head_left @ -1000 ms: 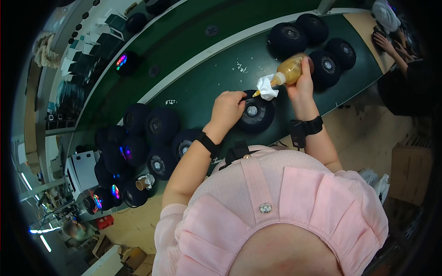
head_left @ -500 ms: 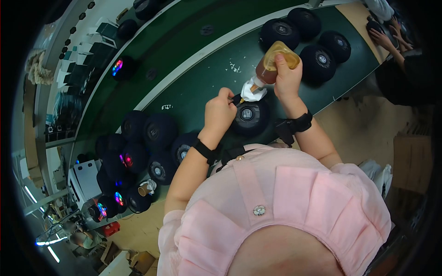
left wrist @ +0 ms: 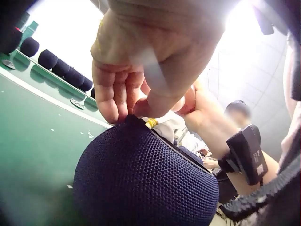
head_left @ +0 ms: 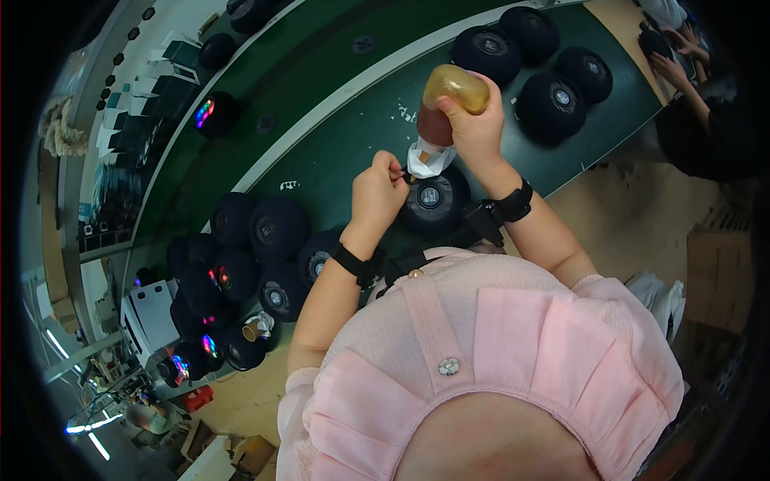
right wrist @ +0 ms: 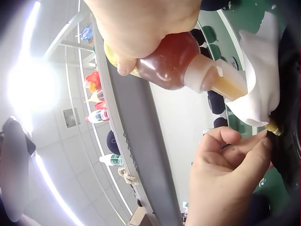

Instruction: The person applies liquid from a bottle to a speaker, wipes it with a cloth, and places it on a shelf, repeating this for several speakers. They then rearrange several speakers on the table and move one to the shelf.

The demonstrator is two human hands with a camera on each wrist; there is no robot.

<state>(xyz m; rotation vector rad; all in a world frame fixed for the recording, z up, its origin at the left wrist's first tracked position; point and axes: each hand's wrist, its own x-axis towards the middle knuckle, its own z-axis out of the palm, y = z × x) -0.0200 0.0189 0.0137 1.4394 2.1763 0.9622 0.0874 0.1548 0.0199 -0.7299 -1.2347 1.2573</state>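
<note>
In the head view a round dark-blue speaker [head_left: 439, 218] with a mesh fabric cover lies on the green bench, its black disc-shaped base facing up. My left hand [head_left: 378, 194] pinches the cover's edge at the far-left rim; the left wrist view shows the mesh [left wrist: 146, 183] drawn up under the fingertips. My right hand [head_left: 476, 132] grips a squeeze bottle [head_left: 433, 122] of amber liquid, tipped nozzle-down. White tissue [right wrist: 263, 75] wraps the nozzle. Its yellow tip [right wrist: 273, 128] sits right at the pinched rim, beside my left thumb.
Several similar speakers [head_left: 553, 104] stand at the bench's right end, and more [head_left: 277, 228] crowd the left, some lit in colours. A cardboard tube with tissue [head_left: 255, 327] lies near a white box [head_left: 149, 317]. A raised rail [head_left: 321, 120] runs behind. Another person's hands [head_left: 674, 68] work at far right.
My right hand has moved left and turned the bottle from slanting to nearly upside down, its tip staying at the rim. My left hand keeps its pinch there.
</note>
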